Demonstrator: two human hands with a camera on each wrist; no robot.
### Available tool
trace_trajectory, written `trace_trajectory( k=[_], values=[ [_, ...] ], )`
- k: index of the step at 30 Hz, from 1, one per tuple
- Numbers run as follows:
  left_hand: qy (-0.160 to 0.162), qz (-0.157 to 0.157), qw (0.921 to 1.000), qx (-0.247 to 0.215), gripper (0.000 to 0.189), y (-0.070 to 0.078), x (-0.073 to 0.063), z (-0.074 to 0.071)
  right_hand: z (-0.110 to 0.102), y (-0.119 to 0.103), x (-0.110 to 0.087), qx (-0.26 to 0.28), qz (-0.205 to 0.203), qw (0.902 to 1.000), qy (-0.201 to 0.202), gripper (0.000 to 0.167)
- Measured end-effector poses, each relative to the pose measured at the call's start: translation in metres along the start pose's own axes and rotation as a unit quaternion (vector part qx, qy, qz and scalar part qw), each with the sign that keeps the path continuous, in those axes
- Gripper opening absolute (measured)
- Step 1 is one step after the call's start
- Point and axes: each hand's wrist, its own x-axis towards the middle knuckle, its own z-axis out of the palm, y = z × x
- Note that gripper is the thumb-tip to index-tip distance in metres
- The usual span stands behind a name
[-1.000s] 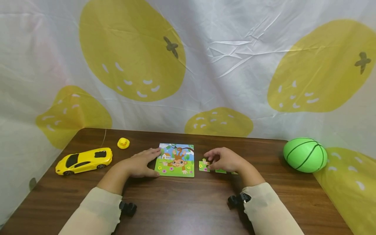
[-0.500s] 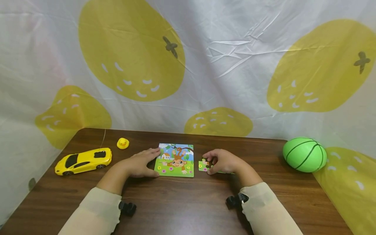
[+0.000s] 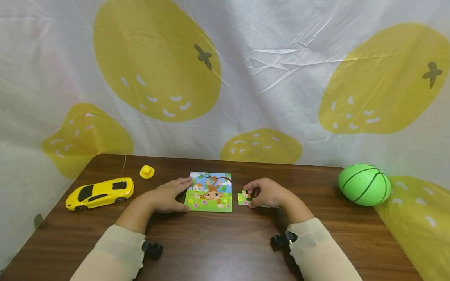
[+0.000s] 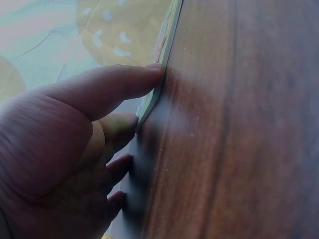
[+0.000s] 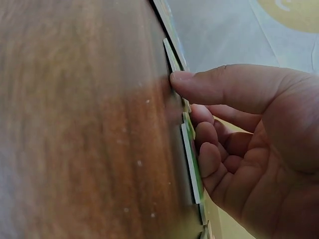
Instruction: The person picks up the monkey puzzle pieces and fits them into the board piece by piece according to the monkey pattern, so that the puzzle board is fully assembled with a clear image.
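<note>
My left hand (image 3: 166, 196) is spread at the left side of a square monkey jigsaw puzzle (image 3: 211, 192), fingertips at its upper left edge and thumb by the lower left corner. Close up in the left wrist view, the thumb touches the edge of the puzzle (image 4: 173, 25). Beside the puzzle's right edge, my right hand (image 3: 268, 193) pinches a loose green puzzle piece (image 3: 242, 198) between thumb and curled fingers. From the right wrist, the thumb presses on that piece's edge, while another puzzle piece (image 5: 192, 167) lies under the other fingers, mostly hidden from the head camera.
A yellow toy car (image 3: 102, 193) and a small yellow duck (image 3: 147, 172) stand to the left on the brown table (image 3: 211, 246). At the far right sits a green ball (image 3: 364, 184) with black lines. Behind the table hangs a white curtain (image 3: 274, 101) with yellow fruit prints.
Over the last second my right hand has shifted slightly left and its thumb has moved down onto the piece, covering more of the pieces beneath. The left hand and puzzle look unchanged.
</note>
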Motion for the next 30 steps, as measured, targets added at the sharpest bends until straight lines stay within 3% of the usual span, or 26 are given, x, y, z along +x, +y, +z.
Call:
trace_trajectory(
  k=[7, 12, 17, 23, 30],
  values=[
    [0.002, 0.003, 1.0000, 0.003, 0.099, -0.001, 0.001, 0.001, -0.005, -0.005, -0.002, -0.006, -0.013, 0.9997, 0.020, 0.055],
    [0.004, 0.003, 1.0000, 0.004, 0.099, -0.001, 0.001, 0.001, -0.003, -0.019, -0.002, 0.024, -0.038, 0.9988, 0.023, 0.056],
    [0.003, 0.000, 1.0000, 0.003, 0.099, 0.000, 0.000, 0.001, 0.008, -0.042, 0.005, 0.053, -0.072, 0.9960, 0.006, 0.056],
    [0.003, 0.001, 1.0000, 0.002, 0.098, 0.000, 0.000, 0.001, 0.028, -0.069, 0.022, 0.040, -0.102, 0.9936, -0.026, 0.058],
    [0.002, 0.003, 1.0000, 0.001, 0.098, 0.000, -0.001, 0.000, 0.045, -0.093, 0.038, 0.050, -0.092, 0.9930, -0.055, 0.058]
  ],
)
